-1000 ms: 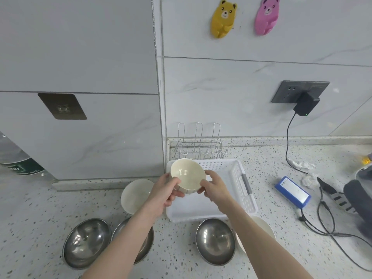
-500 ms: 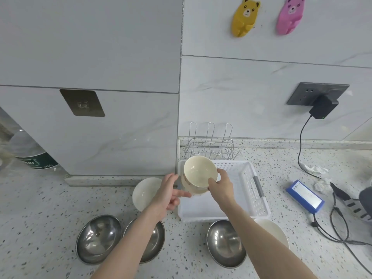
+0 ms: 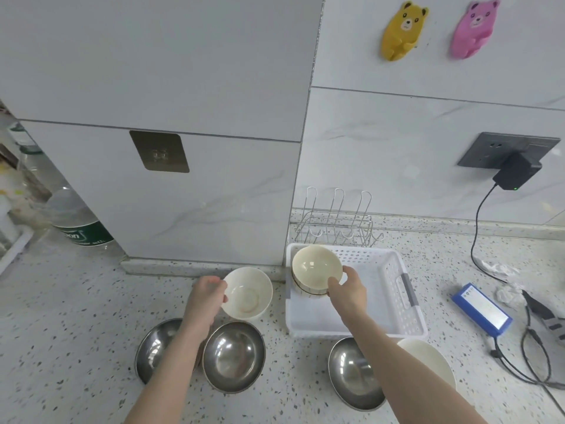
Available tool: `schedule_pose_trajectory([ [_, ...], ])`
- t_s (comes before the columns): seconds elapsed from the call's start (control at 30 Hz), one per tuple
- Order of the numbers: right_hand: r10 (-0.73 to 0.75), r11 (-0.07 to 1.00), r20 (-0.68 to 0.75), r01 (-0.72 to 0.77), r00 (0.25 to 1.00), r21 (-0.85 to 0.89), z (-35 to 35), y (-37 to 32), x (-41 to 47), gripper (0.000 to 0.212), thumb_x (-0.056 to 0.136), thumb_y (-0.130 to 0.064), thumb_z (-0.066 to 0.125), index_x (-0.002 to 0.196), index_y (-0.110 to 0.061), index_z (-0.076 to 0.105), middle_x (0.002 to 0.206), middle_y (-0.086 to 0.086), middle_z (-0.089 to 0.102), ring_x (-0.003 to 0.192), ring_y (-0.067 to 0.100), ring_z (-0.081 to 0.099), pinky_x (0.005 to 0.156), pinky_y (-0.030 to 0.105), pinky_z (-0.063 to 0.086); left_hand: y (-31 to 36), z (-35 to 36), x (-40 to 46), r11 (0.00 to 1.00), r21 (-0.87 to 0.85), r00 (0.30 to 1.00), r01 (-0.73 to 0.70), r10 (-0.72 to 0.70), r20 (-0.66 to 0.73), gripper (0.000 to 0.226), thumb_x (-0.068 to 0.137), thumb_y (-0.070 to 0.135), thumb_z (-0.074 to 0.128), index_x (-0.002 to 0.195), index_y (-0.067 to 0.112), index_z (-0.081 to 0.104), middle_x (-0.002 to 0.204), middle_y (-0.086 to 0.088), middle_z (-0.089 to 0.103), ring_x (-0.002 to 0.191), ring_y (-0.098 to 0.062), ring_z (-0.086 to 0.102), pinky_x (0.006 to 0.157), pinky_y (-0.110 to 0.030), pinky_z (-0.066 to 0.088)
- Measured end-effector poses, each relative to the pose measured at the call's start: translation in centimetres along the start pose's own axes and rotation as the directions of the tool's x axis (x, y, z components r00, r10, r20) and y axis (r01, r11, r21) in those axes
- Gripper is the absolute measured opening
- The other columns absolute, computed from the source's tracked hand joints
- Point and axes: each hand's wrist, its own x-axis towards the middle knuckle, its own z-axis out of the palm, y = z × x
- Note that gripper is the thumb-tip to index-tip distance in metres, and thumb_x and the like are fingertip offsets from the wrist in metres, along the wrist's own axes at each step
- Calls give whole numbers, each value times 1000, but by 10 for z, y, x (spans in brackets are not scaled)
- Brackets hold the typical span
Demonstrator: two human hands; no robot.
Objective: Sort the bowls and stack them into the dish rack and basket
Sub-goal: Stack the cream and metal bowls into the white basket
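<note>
1. nearest to the camera, three round shiny steel bowls stand on the speckled grey countertop (image 3: 76,347): one (image 3: 154,348) partly under the left forearm, one (image 3: 234,356) just beside it, and one (image 3: 354,373) in front of the basket. a wide white bowl (image 3: 428,362) lies right of that last one, half hidden by the right forearm.
2. the left hand (image 3: 204,301) now has its fingers curled on the rim of a white ceramic bowl (image 3: 249,293) that sits on the counter. half a second ago this hand was up beside the cream bowl; it has let that one go and moved down to the next bowl.
3. the right hand (image 3: 347,289) alone grips the small cream bowl with a brown band (image 3: 316,269) by its rim. the bowl is tilted, its opening turned to the camera, over the far left corner of the white plastic basket with a grey handle (image 3: 397,289). i cannot tell if it already touches the basket floor.
4. a second ago both hands held this bowl higher, in front of the basket; now it is lower and deeper inside. i judge the first ceramic bowl is nearly placed and the next pick is already starting.
5. behind the basket, the small wire dish rack (image 3: 336,223) has no bowl in it yet, so most of the sorting is still to do.
</note>
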Motion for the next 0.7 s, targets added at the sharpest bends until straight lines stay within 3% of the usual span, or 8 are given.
schedule_pose_trajectory([
  [0.07,-3,1000,-10,3,1000,-8,1,-1,-1,47,88,-19,51,135,-17,49,99,16,69,93,33,65,84,44,55,-2,-6,6,998,43,999,42,-42,-10,11,92,23,54,102,19,56,92,-11,64,56,-16,46,65,-49,54],
  [0.1,-4,1000,-12,4,1000,-14,1,-1,0,47,88,-19,51,135,-18,49,100,16,69,94,33,64,84,44,55,-4,-9,9,994,75,997,80,-81,1,23,92,27,55,113,19,54,99,-10,64,64,-20,54,76,-52,56],
  [0.2,-4,1000,5,4,1000,-23,1,0,0,48,88,-20,50,137,-20,47,101,14,69,93,31,65,83,43,55,-6,-12,16,972,193,987,132,-147,67,51,91,32,55,138,16,43,120,-12,61,78,-23,60,61,-33,52],
  [0.3,15,1000,24,-15,1000,1,-1,2,-1,51,89,-20,50,140,-22,45,101,12,69,90,27,66,79,39,56,-9,-10,25,927,353,981,126,-169,95,53,89,31,53,137,9,45,125,-20,60,108,-38,63,88,-47,53],
  [0.37,29,999,41,-30,999,15,-2,1,-2,53,90,-20,50,143,-24,43,93,10,72,77,21,65,68,32,54,-10,-9,27,904,417,979,94,-161,127,34,88,28,52,113,5,55,89,-16,63,72,-28,62,65,-35,48],
  [0.43,41,999,78,-43,996,26,-3,0,-5,56,93,-19,49,147,-25,37,78,6,73,57,14,59,53,25,46,-11,-9,28,891,441,963,110,-205,174,22,89,26,52,105,10,56,79,-8,61,52,-17,44,52,-26,33],
  [0.53,84,994,125,-91,989,54,-6,2,-10,63,97,-27,52,153,-22,24,73,6,71,49,12,56,47,20,38,-13,-8,30,881,437,927,183,-302,220,17,91,22,53,104,11,57,81,-13,66,46,-15,43,46,-21,28],
  [0.7,120,985,123,-134,985,110,-13,6,-12,70,94,-44,55,153,-23,24,79,6,74,49,11,58,50,23,38,-15,-3,29,922,319,936,218,-290,199,12,89,10,55,99,4,58,64,-10,59,45,-16,43,40,-19,23],
])
